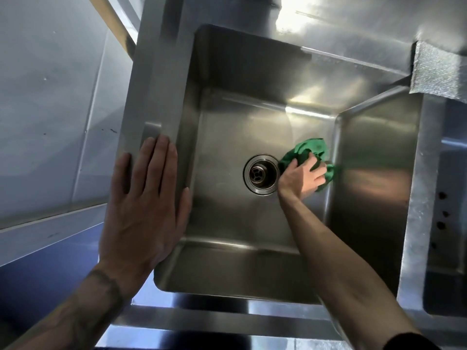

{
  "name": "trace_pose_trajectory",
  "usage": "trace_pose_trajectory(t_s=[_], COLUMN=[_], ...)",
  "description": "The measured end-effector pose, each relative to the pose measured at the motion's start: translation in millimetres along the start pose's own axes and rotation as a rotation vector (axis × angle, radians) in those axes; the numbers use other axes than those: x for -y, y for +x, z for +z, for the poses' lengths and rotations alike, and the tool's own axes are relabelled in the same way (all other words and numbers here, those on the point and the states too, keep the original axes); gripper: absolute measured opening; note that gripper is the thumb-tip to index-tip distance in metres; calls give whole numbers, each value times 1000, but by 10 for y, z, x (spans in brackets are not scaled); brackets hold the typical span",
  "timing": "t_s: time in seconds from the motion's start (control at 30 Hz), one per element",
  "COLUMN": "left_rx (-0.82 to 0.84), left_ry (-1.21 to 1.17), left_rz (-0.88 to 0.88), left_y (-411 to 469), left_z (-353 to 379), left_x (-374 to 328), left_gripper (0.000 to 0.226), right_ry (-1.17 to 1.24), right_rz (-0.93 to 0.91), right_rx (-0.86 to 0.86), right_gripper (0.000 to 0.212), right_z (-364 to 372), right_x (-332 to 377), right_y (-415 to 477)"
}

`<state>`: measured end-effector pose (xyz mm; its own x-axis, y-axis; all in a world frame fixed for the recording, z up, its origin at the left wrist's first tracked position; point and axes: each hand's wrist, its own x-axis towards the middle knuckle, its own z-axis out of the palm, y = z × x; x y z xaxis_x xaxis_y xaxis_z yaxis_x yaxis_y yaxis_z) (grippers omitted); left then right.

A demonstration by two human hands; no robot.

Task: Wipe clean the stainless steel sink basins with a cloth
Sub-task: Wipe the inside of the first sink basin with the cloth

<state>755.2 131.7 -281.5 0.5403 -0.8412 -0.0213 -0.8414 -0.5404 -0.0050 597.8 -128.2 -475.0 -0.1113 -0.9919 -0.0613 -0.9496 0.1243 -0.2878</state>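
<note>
1. Second basin [447,286] cut off at right edge; green cloth [312,149] partly hidden under my right hand [302,176].
2. Right hand grips the bunched cloth on the basin [227,218] floor, between drain [261,174] and right wall.
3. Left hand [144,205] flat, fingers straight, resting on left rim, well apart from cloth.

Cloth [311,147]: green, crumpled into a wad, gripped under the right hand [302,176] and pressed on the basin floor close to the right wall. Sink basin [227,137]: stainless steel, rectangular, rounded corners, glare patches. Round drain [260,174] just left of the right hand. Left rim under the flat left hand [144,198]. Second basin [444,274] partly visible further right.
</note>
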Motion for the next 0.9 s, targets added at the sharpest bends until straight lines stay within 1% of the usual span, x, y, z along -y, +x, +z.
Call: trace_pose_trajectory(t_s=[0.03,0.07,0.13,0.23,0.3,0.37,0.4,0.43,0.47,0.5,0.6,0.7,0.77,0.8,0.83,0.9], left_rx=[-2,-5,-10,-11,-6,6,12,12,7,3,-2,1,2,3,3,1], left_ry=[1,4,12,5,1,0,0,1,2,2,-1,-4,-4,-2,1,5], left_rz=[0,1,4,3,0,5,6,5,3,3,2,3,6,6,6,6], left_y=[5,9,18,12,-1,2,3,8,14,16,9,3,3,1,3,-2], left_z=[1,2,8,11,10,9,7,4,6,8,16,17,16,13,9,7], left_x=[0,1,2,-2,6,14,14,12,10,6,5,6,5,3,3,7], left_gripper=[69,69,69,69,69,71,71,71,71,70,69,69,69,69,69,69], right_ry=[29,46,49,-70,-87,-90,-120,-144,-140,-114,-15,1,-52,-110,-167,-195], right_rz=[-19,-87,-324,-744,-999,-1243,-1339,-1390,-1381,-1307,-929,-690,-550,-508,-508,-607], right_rx=[56,118,212,299,357,469,516,531,513,481,387,346,347,373,413,511], right_gripper=[46,47,49,50,49,45,43,41,39,38,38,36,35,38,41,42], right_z=[18,45,98,154,150,66,9,-34,-79,-121,-252,-355,-408,-421,-421,-417], right_x=[161,324,640,897,802,535,392,276,200,129,-76,-264,-293,-271,-226,-105], right_y=[21,63,168,67,-203,-406,-403,-327,-228,-131,-4,-224,-515,-675,-827,-1064])
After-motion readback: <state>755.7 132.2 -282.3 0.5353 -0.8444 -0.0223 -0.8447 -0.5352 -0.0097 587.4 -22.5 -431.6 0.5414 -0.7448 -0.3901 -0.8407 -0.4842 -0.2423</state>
